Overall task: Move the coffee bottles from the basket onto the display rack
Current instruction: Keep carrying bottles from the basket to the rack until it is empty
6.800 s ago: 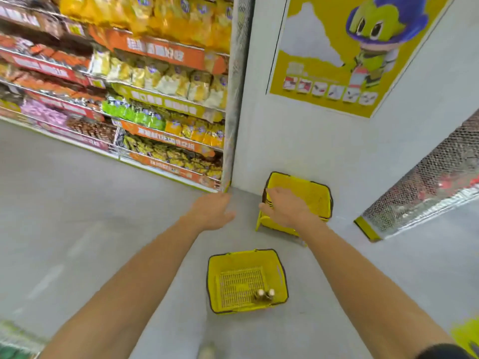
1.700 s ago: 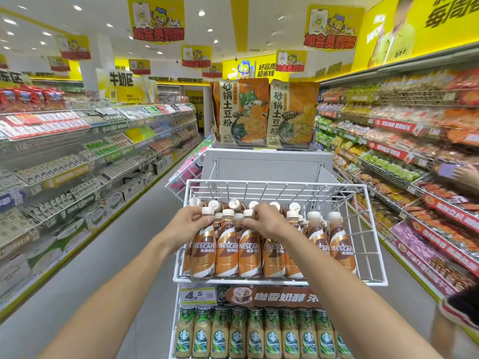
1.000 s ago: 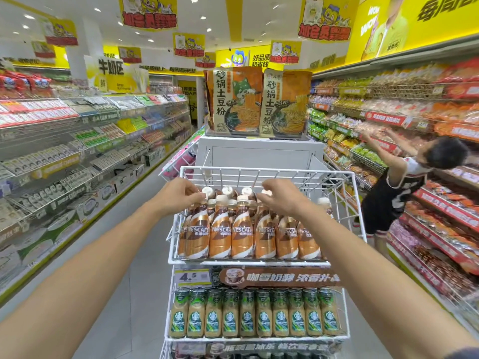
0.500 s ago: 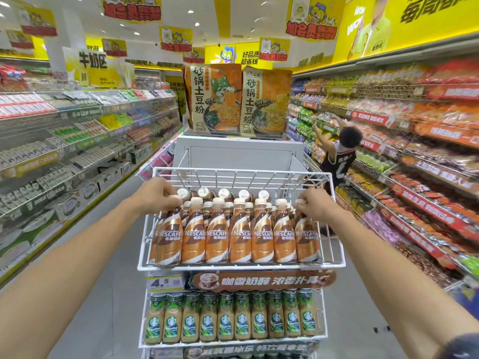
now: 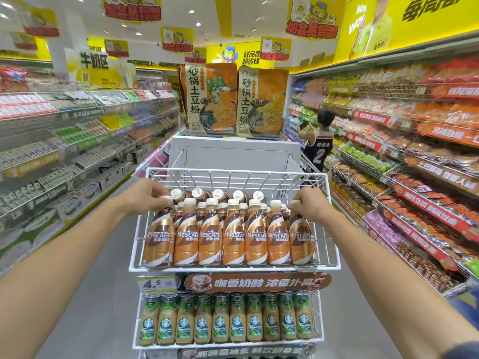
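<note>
Supermarket aisle, stocked shelves (image 5: 85, 130) on both sides, white wire display rack (image 5: 234, 174) in the middle. Coffee bottles (image 5: 210, 235) upright in rows on its top tier. Left hand (image 5: 145, 195) curled on cap of leftmost front bottle (image 5: 159, 237), right hand (image 5: 309, 204) curled on cap of rightmost front bottle (image 5: 300, 237). Green-labelled bottles (image 5: 220, 322) on tier below

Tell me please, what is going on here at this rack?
A person faces a white wire display rack in a shop aisle. The left hand pinches the cap of the leftmost bottle in the top tier's front row, and the right hand grips the cap of the rightmost bottle. The Nescafe coffee bottles there stand upright, packed close. A lower tier holds green-labelled bottles. No basket is in view.
</note>
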Tool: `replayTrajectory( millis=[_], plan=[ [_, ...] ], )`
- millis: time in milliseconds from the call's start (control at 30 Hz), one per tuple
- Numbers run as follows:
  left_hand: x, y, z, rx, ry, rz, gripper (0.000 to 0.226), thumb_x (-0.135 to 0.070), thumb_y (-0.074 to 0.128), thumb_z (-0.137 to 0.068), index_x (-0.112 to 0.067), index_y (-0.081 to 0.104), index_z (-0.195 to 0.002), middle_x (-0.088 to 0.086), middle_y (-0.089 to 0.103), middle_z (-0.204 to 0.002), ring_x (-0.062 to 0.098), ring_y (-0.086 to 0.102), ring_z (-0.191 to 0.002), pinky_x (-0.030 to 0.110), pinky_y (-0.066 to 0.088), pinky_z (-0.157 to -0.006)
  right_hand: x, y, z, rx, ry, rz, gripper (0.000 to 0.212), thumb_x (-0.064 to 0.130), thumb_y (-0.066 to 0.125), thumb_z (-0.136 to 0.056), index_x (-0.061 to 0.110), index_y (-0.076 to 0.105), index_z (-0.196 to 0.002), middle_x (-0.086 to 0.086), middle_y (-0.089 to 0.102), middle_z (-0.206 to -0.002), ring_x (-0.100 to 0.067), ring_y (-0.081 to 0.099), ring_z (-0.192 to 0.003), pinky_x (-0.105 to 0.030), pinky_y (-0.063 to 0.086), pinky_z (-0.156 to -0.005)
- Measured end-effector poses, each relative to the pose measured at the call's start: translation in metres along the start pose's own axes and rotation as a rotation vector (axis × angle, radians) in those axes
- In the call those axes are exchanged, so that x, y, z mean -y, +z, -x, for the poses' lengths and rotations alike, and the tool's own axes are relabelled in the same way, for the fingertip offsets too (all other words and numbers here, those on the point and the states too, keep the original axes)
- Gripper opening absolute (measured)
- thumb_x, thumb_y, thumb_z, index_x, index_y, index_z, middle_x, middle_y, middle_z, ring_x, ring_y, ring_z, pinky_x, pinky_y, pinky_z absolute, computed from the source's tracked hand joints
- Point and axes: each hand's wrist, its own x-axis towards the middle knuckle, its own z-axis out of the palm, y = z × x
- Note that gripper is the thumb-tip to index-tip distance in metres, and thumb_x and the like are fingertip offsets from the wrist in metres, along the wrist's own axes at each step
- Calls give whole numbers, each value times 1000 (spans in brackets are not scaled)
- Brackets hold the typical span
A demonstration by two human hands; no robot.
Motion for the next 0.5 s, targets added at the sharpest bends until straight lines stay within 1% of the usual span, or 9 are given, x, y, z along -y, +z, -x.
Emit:
replayTrajectory(
  millis=[100, 167, 233, 267, 333, 400, 467, 500],
  plan=[
    [-1, 5, -1, -17, -9, -1, 14, -21, 77, -91, -10, 80, -99, 8, 78, -91, 22, 71, -82, 26, 50, -66, 0, 1, -2, -4, -7, -3, 50, 25, 71, -90, 13, 43, -51, -5, 45, -51, -23, 45, -50, -32, 36, -53],
    [-3, 7, -1, -26, -28, 10, 16, -23, 78, -91, -9, 80, -98, 9, 78, -91, 24, 71, -83, 27, 51, -67, -1, 2, -4, -3, -21, 5, 50, 24, 71, -89, 14, 42, -50, -4, 44, -50, -22, 44, -49, -32, 35, -52],
    [-5, 9, -2, -34, -34, 24, 23, -33, 78, -89, -10, 81, -94, 16, 77, -91, 25, 69, -81, 31, 52, -69, -4, 3, -7, -6, -41, 32, 48, 25, 71, -87, 14, 44, -49, -4, 47, -49, -22, 46, -49, -32, 38, -51],
    [-6, 10, -3, -41, -31, 30, 28, -38, 78, -88, -11, 82, -91, 20, 76, -92, 24, 67, -78, 32, 50, -69, -4, 2, -7, -12, -50, 55, 45, 28, 71, -86, 13, 47, -51, -4, 52, -51, -23, 51, -51, -34, 42, -52],
    [-13, 13, -5, -60, -29, 25, 32, -41, 77, -88, -10, 82, -89, 19, 77, -89, 20, 65, -76, 28, 49, -67, -3, 4, -8, -54, -88, 103, 40, 35, 69, -88, 9, 56, -59, -9, 61, -59, -29, 60, -59, -42, 53, -58],
    [-19, 17, -11, -78, -23, 7, 31, -39, 78, -88, -9, 82, -88, 18, 78, -88, 19, 66, -74, 30, 51, -66, 3, 6, -10, -117, -173, 92, 35, 33, 65, -92, 9, 61, -68, -8, 64, -65, -28, 63, -63, -47, 58, -63],
    [-27, 22, -16, -84, -26, -32, 27, -36, 80, -87, -10, 83, -87, 13, 79, -88, 21, 72, -79, 36, 58, -71, 15, 7, -13, -143, -248, 59, 27, 33, 62, -94, 13, 67, -75, -3, 68, -70, -22, 65, -67, -44, 59, -65],
    [-28, 25, -18, -81, -34, -46, 25, -34, 81, -86, -10, 84, -85, 11, 80, -87, 23, 74, -82, 40, 61, -75, 20, 9, -15, -138, -280, 54, 27, 32, 61, -94, 13, 68, -77, -1, 69, -71, -22, 66, -68, -41, 58, -66]
  ],
)
